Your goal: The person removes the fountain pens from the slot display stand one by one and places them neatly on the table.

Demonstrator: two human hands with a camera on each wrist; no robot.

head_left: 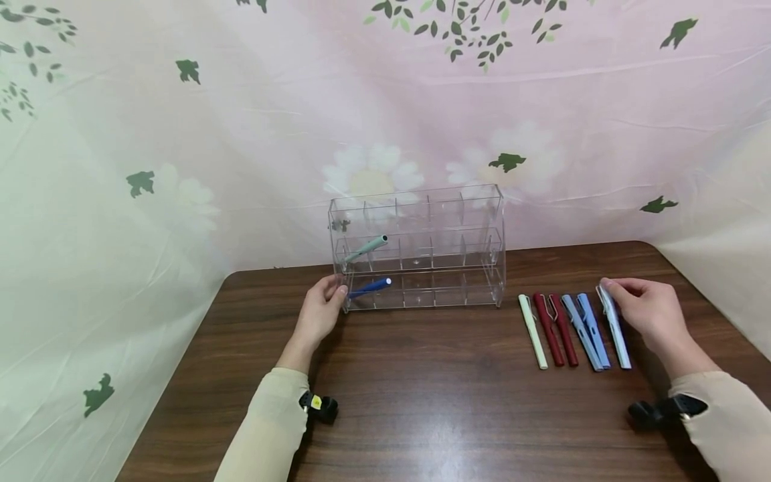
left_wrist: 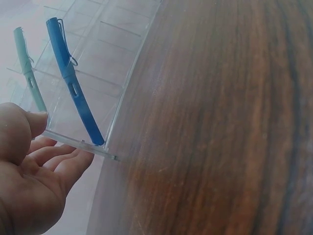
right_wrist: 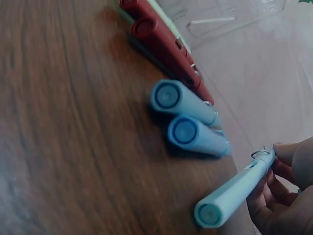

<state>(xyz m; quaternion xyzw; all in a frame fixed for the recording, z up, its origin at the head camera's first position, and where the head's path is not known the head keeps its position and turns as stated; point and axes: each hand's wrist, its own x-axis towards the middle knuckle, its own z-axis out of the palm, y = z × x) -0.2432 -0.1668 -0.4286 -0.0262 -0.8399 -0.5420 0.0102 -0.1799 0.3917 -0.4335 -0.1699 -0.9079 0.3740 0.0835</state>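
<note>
Left hand [head_left: 320, 309] grips left end of clear rack [head_left: 417, 262]; blue pen [head_left: 371, 287] and green pen [head_left: 369, 247] inside. Right hand [head_left: 653, 314] pinches pale pen [head_left: 615, 331] by clip end, right of five other pens [head_left: 563, 331] on bench [head_left: 421, 375].

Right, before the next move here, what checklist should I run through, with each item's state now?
1. Right grip on the pale blue pen: ok, pinched near its clip end.
2. Held pen apart from the nearest blue pen: ok, a gap shows.
3. Held pen's lower end off the table: cannot tell.
4. Left grip on the clear rack: ok, holding its left side.
5. Pens in the rack upright: not ok, the mint green pen and dark blue pen both lean.
</note>
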